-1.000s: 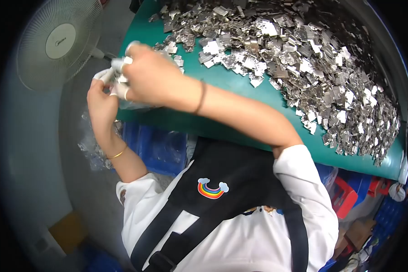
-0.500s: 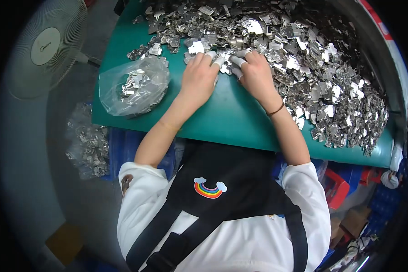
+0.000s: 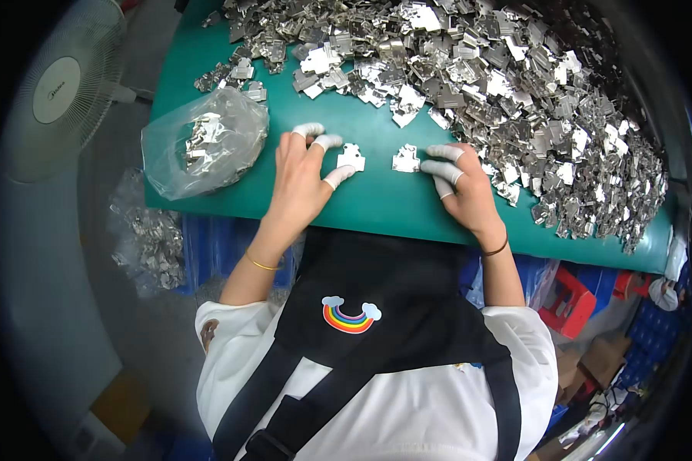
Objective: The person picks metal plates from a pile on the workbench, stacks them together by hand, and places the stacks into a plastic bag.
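Pieces [image 3: 204, 138] lie in a bag [image 3: 164, 152], a heap [image 3: 469, 73] unbagged, my left hand [image 3: 300, 177] and right hand [image 3: 471, 192], fingers [image 3: 443, 170] parted, each touching one plate [image 3: 353, 156].

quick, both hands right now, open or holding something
Left hand: open, thumb at one metal piece.
Right hand: open, fingertips close beside another metal piece.
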{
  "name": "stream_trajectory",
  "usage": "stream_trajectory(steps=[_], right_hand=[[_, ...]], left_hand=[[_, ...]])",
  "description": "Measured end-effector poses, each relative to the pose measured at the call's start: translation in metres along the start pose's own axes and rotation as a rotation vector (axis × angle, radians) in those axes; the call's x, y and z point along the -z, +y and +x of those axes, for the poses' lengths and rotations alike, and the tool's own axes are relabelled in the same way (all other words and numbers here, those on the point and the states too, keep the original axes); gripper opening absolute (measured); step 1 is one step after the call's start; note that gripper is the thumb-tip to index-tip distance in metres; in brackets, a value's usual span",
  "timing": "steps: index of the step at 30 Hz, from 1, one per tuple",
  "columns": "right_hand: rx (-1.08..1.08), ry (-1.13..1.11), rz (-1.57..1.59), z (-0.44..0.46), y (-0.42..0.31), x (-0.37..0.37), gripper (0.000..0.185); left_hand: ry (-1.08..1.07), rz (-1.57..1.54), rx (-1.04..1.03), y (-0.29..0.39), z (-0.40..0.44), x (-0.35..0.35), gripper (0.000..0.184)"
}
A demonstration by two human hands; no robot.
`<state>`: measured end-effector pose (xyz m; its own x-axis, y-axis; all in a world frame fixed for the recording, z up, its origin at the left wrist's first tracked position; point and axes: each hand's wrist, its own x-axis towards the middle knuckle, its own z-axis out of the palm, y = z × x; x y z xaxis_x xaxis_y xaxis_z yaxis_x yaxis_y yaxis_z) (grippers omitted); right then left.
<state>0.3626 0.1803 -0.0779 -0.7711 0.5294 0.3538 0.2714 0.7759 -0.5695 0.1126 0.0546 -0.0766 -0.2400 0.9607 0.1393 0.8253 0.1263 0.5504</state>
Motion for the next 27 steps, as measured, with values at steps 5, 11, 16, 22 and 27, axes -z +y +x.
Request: stream_trajectory(steps=[5,11,16,22,27], right_hand=[[-0.238,0.087,-0.151,0.015,-0.030,-0.025,0.035],[-0.326,0.188,-0.176,0.022,-0.029,-0.042,0.042],[-0.812,0.209,1.034,0.009,-0.004,-0.022,0.024],[-0.544,0.175,0.805,0.020,-0.038,-0.030,0.020],[-0.364,0.129,0.064,0.055,-0.020,-0.030,0.027]], left_hand=[[-0.119,0.019,-0.270,-0.007,0.017,0.002,0.052],[-0.282,-1.787,0.311,-0.004,0.020,0.003,0.047],[-0.388,-2.081,0.452,-0.007,0.013,-0.018,0.028],[-0.202,-1.473,0.320,0.034,0.000,-0.044,0.041],[-0.284,-1.703,0.515,0.024,0.004,-0.038,0.035]])
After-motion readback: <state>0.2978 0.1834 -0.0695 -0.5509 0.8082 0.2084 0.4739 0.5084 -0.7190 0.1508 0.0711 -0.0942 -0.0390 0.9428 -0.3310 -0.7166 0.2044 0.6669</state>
